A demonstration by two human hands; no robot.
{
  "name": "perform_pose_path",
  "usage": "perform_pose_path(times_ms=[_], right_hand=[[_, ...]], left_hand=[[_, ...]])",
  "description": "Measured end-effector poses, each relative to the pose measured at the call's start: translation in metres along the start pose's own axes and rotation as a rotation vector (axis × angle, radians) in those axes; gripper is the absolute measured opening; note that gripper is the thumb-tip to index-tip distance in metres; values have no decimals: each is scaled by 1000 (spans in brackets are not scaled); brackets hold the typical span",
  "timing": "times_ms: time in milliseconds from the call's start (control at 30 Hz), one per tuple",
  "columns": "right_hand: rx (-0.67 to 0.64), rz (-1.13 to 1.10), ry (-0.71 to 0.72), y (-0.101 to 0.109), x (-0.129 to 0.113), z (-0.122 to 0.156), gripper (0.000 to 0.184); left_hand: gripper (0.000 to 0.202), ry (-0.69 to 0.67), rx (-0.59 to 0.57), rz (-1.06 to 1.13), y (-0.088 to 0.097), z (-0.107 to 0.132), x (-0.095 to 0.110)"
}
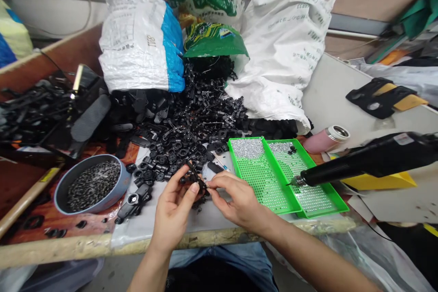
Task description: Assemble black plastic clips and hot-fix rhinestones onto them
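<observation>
My left hand [176, 205] is closed around a small black plastic part [193, 175], held up over the front of the bench. The fingertips of my right hand [237, 198] pinch at the right end of that same part; anything smaller between them is too small to make out. Just behind my hands lies a heap of round black plastic pieces [167, 155]. A black assembly with a silver disc [135, 203] rests to the left of my left hand. Two green trays [267, 178] of small silver screws stand to the right.
A blue bowl [92, 185] of small dark metal pieces sits at left. A black electric screwdriver [369, 159] reaches in from the right over the trays. A pink bottle [326, 139] stands behind it. White sacks [284, 41] back the pile. A hammer handle [30, 198] lies far left.
</observation>
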State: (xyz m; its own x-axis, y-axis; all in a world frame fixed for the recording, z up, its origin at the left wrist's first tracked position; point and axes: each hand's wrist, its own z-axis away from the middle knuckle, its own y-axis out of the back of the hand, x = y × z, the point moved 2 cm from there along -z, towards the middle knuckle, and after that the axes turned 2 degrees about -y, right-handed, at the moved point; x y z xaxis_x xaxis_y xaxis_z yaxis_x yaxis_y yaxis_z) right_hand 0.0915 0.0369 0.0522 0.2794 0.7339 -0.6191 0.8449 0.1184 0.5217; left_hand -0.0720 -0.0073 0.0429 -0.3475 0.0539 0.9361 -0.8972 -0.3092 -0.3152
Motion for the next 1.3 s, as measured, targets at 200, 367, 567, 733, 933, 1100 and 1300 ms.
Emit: perform_pose_path(times_ms=[200, 367, 567, 733, 933, 1100, 1300], right_hand=[[-62, -3, 126, 0, 5, 7, 43], [-201, 161, -58, 8, 30, -9, 26], [-465, 388, -243, -17, 50, -19, 7], [-542, 440, -257, -24, 50, -16, 17], [-557, 427, -300, -26, 55, -15, 14], [-386, 183, -371, -16, 48, -23, 15], [-280, -381, -462, 12, 14, -36, 14]], left_hand=[[64, 109, -14, 133, -2, 2, -5], [59, 47, 96, 169, 11, -6, -1], [57, 59, 81, 114, 19, -5, 2], [56, 38, 27, 35, 19, -2, -5], [50, -14, -51, -108, 16, -3, -9], [49, -25, -75, -204, 15, -3, -6], [40, -83, -124, -311, 8, 0, -6]])
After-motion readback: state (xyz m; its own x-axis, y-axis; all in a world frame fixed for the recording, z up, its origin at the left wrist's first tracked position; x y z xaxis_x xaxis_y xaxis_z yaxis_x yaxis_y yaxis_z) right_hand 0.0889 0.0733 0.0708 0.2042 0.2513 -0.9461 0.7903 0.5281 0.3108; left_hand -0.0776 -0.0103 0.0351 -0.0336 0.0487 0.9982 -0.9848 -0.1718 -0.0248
